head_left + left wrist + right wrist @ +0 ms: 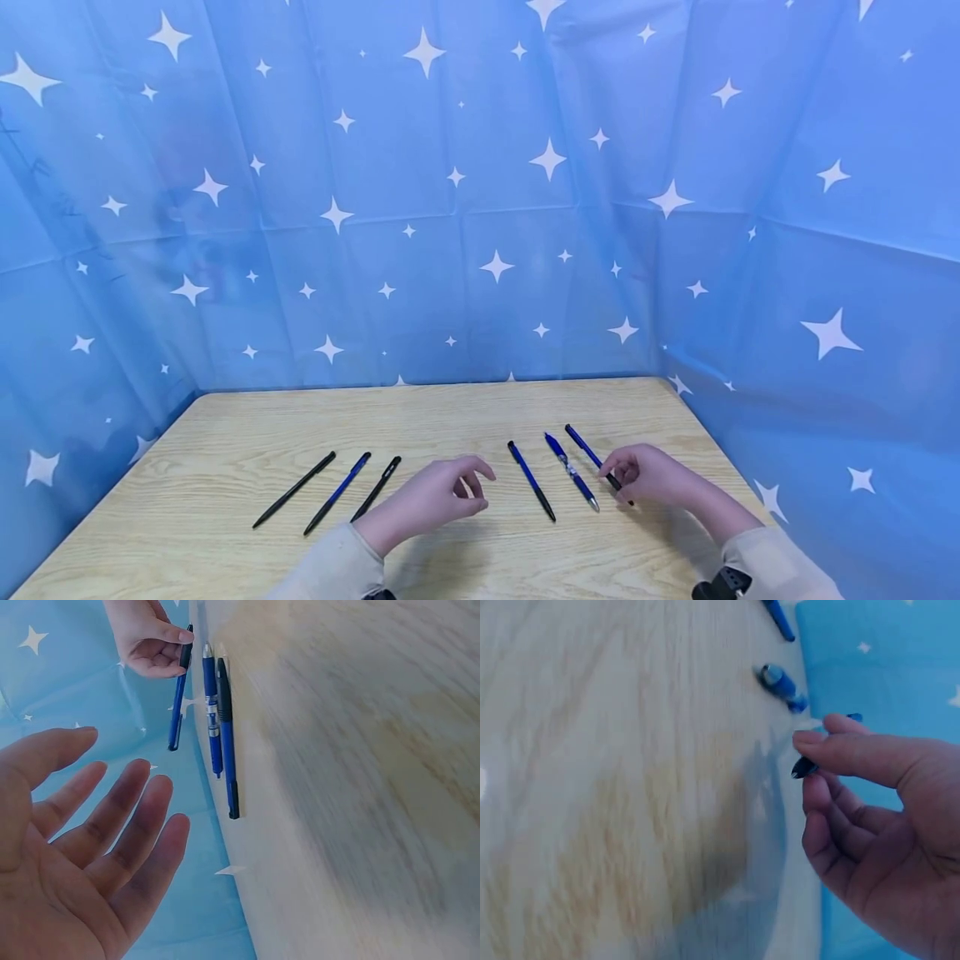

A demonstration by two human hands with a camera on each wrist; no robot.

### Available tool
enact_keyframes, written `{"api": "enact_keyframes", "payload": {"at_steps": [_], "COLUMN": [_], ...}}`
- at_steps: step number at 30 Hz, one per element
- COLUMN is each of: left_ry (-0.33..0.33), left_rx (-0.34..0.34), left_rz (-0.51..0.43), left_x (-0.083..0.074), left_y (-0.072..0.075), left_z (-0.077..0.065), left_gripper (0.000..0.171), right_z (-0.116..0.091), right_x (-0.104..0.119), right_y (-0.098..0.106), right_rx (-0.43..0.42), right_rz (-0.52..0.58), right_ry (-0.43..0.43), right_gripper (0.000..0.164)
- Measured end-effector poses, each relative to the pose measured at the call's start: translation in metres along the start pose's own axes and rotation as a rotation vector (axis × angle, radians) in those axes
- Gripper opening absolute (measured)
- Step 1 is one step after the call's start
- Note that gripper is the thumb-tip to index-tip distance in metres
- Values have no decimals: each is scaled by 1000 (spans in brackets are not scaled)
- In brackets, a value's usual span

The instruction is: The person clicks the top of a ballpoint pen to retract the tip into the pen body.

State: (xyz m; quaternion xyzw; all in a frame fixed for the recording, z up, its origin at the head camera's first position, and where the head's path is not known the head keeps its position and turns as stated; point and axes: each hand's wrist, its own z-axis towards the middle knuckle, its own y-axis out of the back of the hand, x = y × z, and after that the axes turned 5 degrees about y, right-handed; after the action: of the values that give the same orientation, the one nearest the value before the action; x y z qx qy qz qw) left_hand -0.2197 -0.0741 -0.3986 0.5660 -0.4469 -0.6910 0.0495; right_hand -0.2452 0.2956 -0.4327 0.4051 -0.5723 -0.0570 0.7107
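My right hand pinches a blue pen with a black grip near its tip, between thumb and fingers. In the right wrist view, only that pen's dark tip and a bit of its far end show around the fingers. Just left of it lies a blue pen with a silver tip, then another blue pen with a black grip. My left hand hovers above the table, holding nothing; its fingers are spread and loosely bent.
On the left of the wooden table lie a slim black pen, a blue-and-black pen and a black pen partly behind the left wrist. A blue star-patterned curtain stands along the back and sides.
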Motion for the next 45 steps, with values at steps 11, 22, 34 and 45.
{"api": "enact_keyframes", "payload": {"at_steps": [11,22,34,45], "left_ry": [-5,-57,-106,-161], "left_rx": [-62,-178,-273,-408], "left_rz": [-14,-57,-101,-237], "left_x": [-12,-22,-34,-46], "left_y": [13,24,33,26], "left_z": [1,6,2,0], "left_gripper": [27,34,39,33], "right_z": [7,13,19,30], "right_x": [40,71,101,115], "right_y": [-10,-30,-51,-76], "right_rx": [-39,-51,-65,-152], "right_rz": [39,0,60,187], "right_ry": [102,226,331,432], "right_gripper": [33,31,30,29]}}
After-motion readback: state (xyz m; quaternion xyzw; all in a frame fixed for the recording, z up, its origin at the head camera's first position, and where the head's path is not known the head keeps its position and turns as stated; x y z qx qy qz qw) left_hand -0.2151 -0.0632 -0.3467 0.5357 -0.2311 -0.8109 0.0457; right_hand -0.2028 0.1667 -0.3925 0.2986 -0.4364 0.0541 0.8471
